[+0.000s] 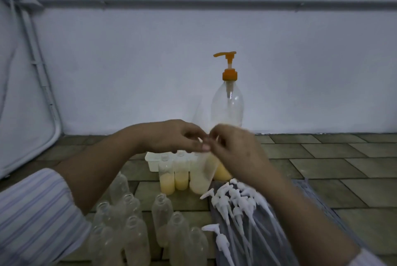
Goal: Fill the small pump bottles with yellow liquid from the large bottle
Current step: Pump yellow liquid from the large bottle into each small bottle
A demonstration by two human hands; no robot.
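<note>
The large clear bottle [227, 104] with an orange pump stands by the wall, a little yellow liquid at its bottom. In front of it a white rack [152, 161] holds small bottles [167, 176] partly filled with yellow liquid. My left hand [171, 137] and my right hand [234, 147] meet fingertip to fingertip above the rack. Under my right hand hangs a tilted, blurred small bottle [221, 172] with yellow liquid, seemingly held by that hand. My left fingers pinch at its top; what they hold is hidden.
Several empty small bottles [162, 218] stand on the tiled floor in front of me at the left. Several white pump heads [234, 203] with long tubes lie on a grey cloth [318, 207] at the right. A white wall with a pipe closes the back.
</note>
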